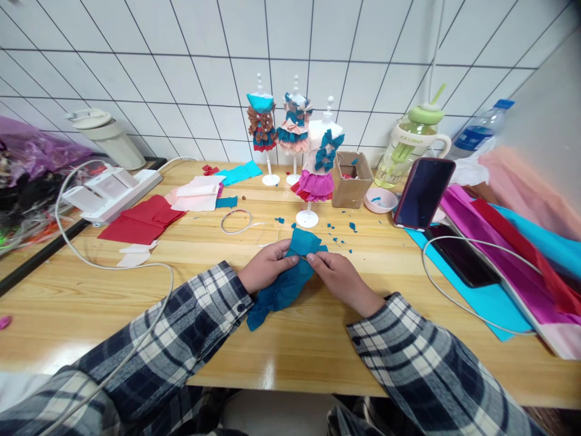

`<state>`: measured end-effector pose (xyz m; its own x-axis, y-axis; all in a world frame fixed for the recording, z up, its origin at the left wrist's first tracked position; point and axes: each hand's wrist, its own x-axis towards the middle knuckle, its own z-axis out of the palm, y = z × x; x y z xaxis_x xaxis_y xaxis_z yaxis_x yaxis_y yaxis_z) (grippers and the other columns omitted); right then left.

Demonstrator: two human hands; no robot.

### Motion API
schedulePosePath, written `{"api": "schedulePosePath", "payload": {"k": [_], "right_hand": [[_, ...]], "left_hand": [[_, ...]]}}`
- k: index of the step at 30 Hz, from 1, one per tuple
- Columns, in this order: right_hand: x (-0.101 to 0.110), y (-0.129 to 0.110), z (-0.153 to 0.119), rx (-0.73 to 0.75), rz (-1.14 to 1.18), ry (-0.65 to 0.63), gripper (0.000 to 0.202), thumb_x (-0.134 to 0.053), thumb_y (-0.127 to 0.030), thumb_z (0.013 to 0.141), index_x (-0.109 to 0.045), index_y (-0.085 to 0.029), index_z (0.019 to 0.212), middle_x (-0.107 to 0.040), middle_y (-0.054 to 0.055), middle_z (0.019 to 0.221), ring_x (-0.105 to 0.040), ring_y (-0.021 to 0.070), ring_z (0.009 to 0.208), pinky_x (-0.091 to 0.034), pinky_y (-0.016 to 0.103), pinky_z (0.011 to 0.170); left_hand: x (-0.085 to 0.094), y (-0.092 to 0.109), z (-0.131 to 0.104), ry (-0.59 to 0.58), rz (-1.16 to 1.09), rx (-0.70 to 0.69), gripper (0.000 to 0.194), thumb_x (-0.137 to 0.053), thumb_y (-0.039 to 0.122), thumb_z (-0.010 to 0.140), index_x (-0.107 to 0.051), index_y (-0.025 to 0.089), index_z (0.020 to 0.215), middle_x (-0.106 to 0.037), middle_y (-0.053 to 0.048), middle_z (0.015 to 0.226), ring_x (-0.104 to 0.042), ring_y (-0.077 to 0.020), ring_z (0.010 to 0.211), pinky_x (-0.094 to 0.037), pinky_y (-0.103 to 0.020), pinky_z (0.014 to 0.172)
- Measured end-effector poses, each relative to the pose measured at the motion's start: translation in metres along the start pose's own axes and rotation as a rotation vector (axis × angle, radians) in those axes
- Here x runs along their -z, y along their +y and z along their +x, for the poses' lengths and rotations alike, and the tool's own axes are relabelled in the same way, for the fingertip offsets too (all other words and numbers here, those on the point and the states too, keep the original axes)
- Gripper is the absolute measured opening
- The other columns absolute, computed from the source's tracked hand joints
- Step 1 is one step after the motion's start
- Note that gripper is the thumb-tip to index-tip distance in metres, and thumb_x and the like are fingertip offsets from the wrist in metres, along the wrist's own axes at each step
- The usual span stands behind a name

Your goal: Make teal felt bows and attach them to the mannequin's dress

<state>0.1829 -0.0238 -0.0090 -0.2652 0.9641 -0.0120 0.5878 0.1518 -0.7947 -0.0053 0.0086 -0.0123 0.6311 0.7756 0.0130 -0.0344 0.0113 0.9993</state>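
A crumpled strip of teal crepe paper (pixel 284 287) hangs between my hands, its lower end resting near the table's front. My left hand (pixel 267 264) pinches its upper left part between thumb and fingers. From the other side, my right hand (pixel 338 275) is closed on the gathered fold, its fingertips close to the left thumb. A thin dark line shows at the fold; I cannot make out what it is. Just beyond lie small teal scraps (pixel 352 227). Behind them stands a mini dress form (pixel 325 148) with teal bows and a magenta ruffled skirt.
Two more dressed forms (pixel 262 121) stand behind, beside a cardboard box (pixel 351 181) and a pink dish (pixel 380 200). Red paper (pixel 140 221) and a power strip (pixel 113 194) lie left. A propped phone (pixel 423 192), a flat phone (pixel 460 257), a cable and coloured sheets occupy the right.
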Motion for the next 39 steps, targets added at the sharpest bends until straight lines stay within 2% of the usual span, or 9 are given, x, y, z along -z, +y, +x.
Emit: {"api": "schedulePosePath", "payload": {"k": [6,16,34,39], "right_hand": [[-0.0026,0.0006,-0.0004,0.001,-0.03,-0.01,0.043,-0.036,-0.051,0.091,-0.043,-0.02,0.063,-0.05,-0.003,0.061,-0.046,0.0125,0.059,-0.03,0.024,0.057],[-0.0053,0.0004,-0.0008,-0.008,-0.047,-0.003,0.042,-0.036,-0.052,0.091,-0.043,-0.02,0.064,-0.05,-0.003,0.061,-0.047,0.0126,0.06,-0.029,0.025,0.055],[-0.0036,-0.0002,-0.0015,0.0,-0.076,-0.032,0.039,-0.04,-0.051,0.09,-0.047,-0.02,0.067,-0.054,-0.002,0.063,-0.049,0.013,0.061,-0.03,0.024,0.056],[-0.0012,-0.0013,-0.0021,-0.013,-0.105,0.013,0.04,-0.037,-0.05,0.091,-0.044,-0.02,0.066,-0.053,-0.002,0.062,-0.049,0.0134,0.061,-0.03,0.024,0.056]], "left_hand": [[-0.0018,0.0008,-0.0001,0.004,0.045,-0.032,0.038,-0.059,0.029,0.085,-0.058,0.015,0.12,-0.06,-0.008,0.128,-0.052,-0.0271,0.12,-0.042,-0.037,0.099],[-0.0026,0.0007,0.0007,-0.004,0.149,-0.073,0.037,-0.058,0.029,0.085,-0.06,0.015,0.119,-0.061,-0.009,0.126,-0.052,-0.0273,0.119,-0.04,-0.04,0.102],[-0.0023,0.0014,-0.0011,0.01,0.097,-0.04,0.039,-0.064,0.031,0.08,-0.062,0.015,0.115,-0.063,-0.009,0.121,-0.053,-0.0283,0.118,-0.037,-0.042,0.103],[-0.0032,0.0017,-0.0015,0.002,-0.031,-0.039,0.041,-0.062,0.03,0.082,-0.058,0.015,0.12,-0.061,-0.01,0.125,-0.053,-0.0282,0.119,-0.04,-0.041,0.101]]}}
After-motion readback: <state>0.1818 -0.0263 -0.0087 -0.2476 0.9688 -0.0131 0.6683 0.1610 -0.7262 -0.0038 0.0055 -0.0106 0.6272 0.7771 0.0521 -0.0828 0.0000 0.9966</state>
